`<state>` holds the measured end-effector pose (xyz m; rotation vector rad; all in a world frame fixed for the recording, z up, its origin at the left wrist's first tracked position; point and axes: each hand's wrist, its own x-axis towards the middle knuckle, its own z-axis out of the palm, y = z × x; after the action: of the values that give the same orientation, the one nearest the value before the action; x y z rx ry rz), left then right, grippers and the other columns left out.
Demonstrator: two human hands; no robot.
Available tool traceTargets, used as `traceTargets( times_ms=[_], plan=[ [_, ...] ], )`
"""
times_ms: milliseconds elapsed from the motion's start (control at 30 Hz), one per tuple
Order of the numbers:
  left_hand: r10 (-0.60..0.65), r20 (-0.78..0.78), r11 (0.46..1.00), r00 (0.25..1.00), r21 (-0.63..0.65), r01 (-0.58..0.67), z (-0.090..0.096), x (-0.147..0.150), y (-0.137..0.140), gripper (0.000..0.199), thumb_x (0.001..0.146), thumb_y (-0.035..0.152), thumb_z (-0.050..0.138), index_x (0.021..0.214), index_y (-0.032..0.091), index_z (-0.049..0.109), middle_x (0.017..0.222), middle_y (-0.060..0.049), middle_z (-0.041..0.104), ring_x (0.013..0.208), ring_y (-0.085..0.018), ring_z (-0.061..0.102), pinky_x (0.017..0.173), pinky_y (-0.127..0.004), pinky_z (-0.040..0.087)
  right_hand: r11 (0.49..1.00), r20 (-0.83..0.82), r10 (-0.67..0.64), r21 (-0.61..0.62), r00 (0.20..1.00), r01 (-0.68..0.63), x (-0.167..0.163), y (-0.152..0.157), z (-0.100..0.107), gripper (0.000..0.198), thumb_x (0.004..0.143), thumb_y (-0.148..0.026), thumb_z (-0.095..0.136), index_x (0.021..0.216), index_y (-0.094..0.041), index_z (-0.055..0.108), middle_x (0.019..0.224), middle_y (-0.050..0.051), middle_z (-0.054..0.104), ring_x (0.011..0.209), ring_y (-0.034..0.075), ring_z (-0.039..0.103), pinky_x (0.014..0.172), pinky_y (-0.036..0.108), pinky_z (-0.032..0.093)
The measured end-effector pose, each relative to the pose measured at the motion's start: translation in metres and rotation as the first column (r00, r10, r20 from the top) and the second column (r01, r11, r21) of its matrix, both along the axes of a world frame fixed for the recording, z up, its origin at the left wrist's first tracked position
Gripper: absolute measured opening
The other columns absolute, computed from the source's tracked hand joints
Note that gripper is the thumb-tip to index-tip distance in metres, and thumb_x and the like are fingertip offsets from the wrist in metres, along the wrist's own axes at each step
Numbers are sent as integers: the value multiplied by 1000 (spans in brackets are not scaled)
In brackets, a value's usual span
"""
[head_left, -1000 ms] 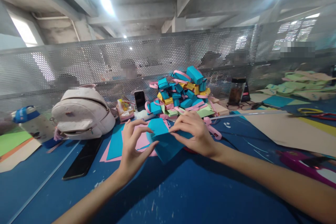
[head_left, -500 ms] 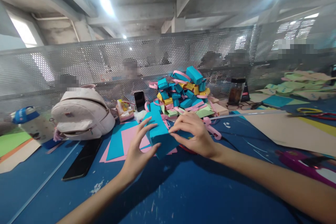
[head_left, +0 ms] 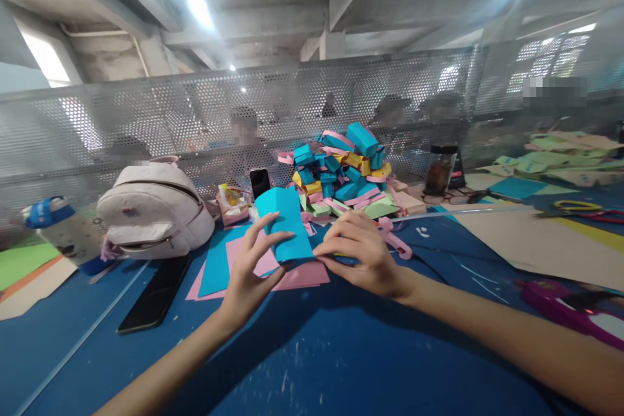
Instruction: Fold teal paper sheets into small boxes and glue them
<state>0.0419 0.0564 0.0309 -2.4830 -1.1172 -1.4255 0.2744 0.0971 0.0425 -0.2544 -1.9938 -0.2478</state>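
Observation:
A folded piece of blue paper (head_left: pixel 286 221) is held up between my two hands above the table. My left hand (head_left: pixel 251 260) grips its left side, thumb at the lower edge and fingers spread over the face. At the lower right corner, my right hand (head_left: pixel 358 247) pinches the paper between thumb and fingertips. Beneath lie flat sheets of pink paper (head_left: pixel 307 275) and blue paper (head_left: pixel 214 273). Behind stands a heap of folded blue, yellow and pink paper pieces (head_left: pixel 336 172). A pink glue gun (head_left: pixel 394 237) rests just beyond my right hand.
On the left are a white backpack (head_left: pixel 153 214), a bottle (head_left: pixel 68 234) and a black phone (head_left: pixel 153 296). A jar (head_left: pixel 440 172), scissors (head_left: pixel 580 208) and a purple device (head_left: pixel 565 309) sit on the right. A perforated metal screen (head_left: pixel 292 97) closes the back, with people beyond.
The blue paper has tilted, so its broad face now shows and its lower front part is no longer visible. Both hands stay in nearly the same place.

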Motion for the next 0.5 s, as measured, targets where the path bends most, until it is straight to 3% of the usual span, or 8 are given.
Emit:
traceTargets(
  times_ms=[167, 300, 367, 433, 467, 500],
  plan=[
    [57, -90, 987, 994, 154, -42, 3, -4, -1, 46, 83, 8, 66, 124, 27, 58, 145, -11, 44, 134, -29, 43, 109, -53, 38, 999, 17, -16, 52, 1000, 15, 0, -2, -2, 9, 87, -16, 65, 85, -22, 71, 77, 1, 66, 76, 18, 52, 76, 35, 37],
    [62, -50, 987, 997, 149, -54, 1, -6, 0, 59, 82, 8, 64, 135, 30, 49, 149, -11, 39, 139, -29, 38, 112, -53, 34, 998, 18, -17, 60, 1000, 16, 0, -2, -5, 10, 89, -17, 63, 85, -22, 71, 77, 1, 66, 77, 18, 51, 76, 35, 36],
    [51, 54, 997, 997, 58, -54, -3, -8, 7, 73, 80, 12, 68, 144, 31, 38, 152, -11, 36, 143, -30, 32, 115, -53, 29, 997, 16, -15, 70, 1000, 14, -1, -2, -6, 10, 89, -17, 63, 85, -23, 70, 77, 1, 66, 77, 18, 51, 76, 35, 36],
    [11, 237, 993, 971, -115, 17, -9, -10, 16, 86, 75, 18, 75, 148, 31, 30, 155, -11, 35, 144, -31, 31, 117, -52, 27, 995, 24, -12, 96, 1000, 9, -1, 0, -9, 9, 88, -17, 63, 85, -23, 70, 77, 1, 66, 76, 18, 50, 76, 35, 37],
    [-23, 353, 967, 935, -229, 110, -11, -12, 21, 89, 73, 22, 78, 148, 30, 30, 154, -12, 36, 143, -31, 34, 116, -51, 29, 994, 33, -13, 112, 999, 9, -2, 1, -10, 8, 88, -18, 64, 86, -23, 69, 77, 0, 67, 76, 18, 50, 76, 35, 37],
    [-56, 476, 896, 877, -364, 255, -13, -14, 25, 85, 72, 25, 80, 145, 30, 36, 150, -12, 43, 139, -31, 41, 115, -50, 31, 992, 47, -16, 126, 999, 10, -2, 2, -12, 8, 89, -18, 64, 87, -23, 69, 77, 0, 67, 76, 18, 50, 76, 35, 37]
  ],
)
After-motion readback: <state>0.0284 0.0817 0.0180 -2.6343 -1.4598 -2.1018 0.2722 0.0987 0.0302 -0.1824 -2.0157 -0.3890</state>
